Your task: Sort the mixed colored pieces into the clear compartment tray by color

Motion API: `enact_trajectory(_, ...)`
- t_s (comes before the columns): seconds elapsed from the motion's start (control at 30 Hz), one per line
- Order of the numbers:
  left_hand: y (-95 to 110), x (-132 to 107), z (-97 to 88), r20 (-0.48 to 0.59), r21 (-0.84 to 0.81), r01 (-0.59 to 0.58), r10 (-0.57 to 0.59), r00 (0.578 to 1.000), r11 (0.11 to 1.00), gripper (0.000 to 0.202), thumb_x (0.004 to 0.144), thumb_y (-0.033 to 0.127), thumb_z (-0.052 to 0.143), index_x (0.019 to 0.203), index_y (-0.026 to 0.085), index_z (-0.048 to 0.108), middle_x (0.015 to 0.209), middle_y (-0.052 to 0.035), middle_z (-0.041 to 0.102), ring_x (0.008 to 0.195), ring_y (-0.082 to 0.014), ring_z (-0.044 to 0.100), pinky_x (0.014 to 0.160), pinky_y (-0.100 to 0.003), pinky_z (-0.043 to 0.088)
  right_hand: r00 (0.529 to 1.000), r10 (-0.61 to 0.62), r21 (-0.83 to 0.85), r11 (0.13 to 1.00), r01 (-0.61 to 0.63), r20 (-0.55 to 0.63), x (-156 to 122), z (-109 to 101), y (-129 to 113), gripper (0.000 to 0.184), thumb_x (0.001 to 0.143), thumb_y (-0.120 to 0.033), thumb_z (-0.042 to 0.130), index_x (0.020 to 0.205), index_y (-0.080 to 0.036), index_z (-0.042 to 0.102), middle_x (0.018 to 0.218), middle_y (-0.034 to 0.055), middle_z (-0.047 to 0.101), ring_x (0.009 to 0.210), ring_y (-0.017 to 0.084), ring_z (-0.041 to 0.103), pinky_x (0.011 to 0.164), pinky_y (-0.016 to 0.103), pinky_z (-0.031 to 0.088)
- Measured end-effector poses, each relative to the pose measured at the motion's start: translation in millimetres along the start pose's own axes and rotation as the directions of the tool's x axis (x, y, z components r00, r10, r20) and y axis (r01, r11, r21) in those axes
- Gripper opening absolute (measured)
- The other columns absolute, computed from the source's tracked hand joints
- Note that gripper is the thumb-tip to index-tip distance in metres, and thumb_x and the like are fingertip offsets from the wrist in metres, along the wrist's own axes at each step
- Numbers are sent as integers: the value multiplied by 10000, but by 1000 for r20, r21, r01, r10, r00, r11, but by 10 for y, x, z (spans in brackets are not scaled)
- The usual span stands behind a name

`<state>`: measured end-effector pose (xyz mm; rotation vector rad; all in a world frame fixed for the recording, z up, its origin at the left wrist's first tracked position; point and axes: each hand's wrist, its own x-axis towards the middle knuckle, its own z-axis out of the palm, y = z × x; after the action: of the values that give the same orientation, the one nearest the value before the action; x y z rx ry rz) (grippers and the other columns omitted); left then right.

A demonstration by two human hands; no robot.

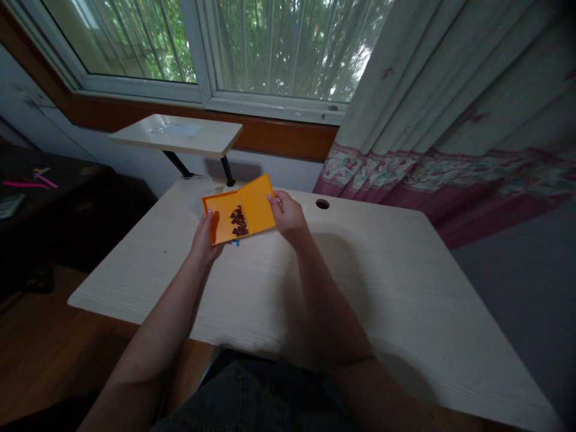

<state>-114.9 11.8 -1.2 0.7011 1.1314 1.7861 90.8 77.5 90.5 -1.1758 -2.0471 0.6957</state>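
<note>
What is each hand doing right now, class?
Left hand: holding the left edge of the open rectangular orange box with dark pieces inside.
Right hand: holding the right-hand flap of that box.

Passage is afforded over the table [405, 288] at right. At the far left, it is hindered by the raised shelf [211, 138] and black legs [227, 172]; in front, by the yellow box [260, 207], left hand [203, 237] and right hand [290, 219].
</note>
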Motion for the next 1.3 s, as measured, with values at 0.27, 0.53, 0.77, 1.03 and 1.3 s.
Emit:
enact_trajectory(0.27,-16,52,-104,-31,167,-170,177,984,971,438,673,366,801,1032,186,627,941,-40,719,787,-172,694,753,-308,573,984,-1,70,997,13,-176,52,33,79,321,970,-376,360,1104,-182,579,1011,100,698,913,220,645,811,313,467)
enact_trajectory(0.53,-89,126,-163,-84,241,-304,332,940,922,395,710,335,755,1053,208,605,988,-40,709,849,-170,692,747,-288,577,993,-77,169,981,91,-88,65,126,217,255,922,-266,443,1141,-206,559,1041,90,702,961,220,655,851,339,491)
enact_trajectory(0.77,-127,205,-289,-121,409,-364,445,887,837,372,770,343,701,1104,220,591,928,-20,684,793,-155,666,684,-258,564,989,-90,5,996,90,115,31,161,196,241,837,-180,557,1071,-207,603,1043,69,712,976,208,654,859,324,493)
enact_trajectory(1.03,-221,286,-359,-104,526,-377,498,861,762,327,816,336,648,1113,218,574,966,-31,685,866,-172,669,753,-287,553,972,-47,-184,979,91,231,-10,238,128,310,824,-182,613,1132,-213,588,1060,73,719,974,212,656,825,285,479)
enact_trajectory(1.3,-246,288,-332,-62,527,-410,515,855,745,249,826,312,624,1049,217,565,1011,-39,668,933,-181,657,833,-320,543,951,55,-366,928,64,304,-20,242,109,359,840,-185,569,1199,-200,555,1063,96,714,976,219,659,776,273,462)
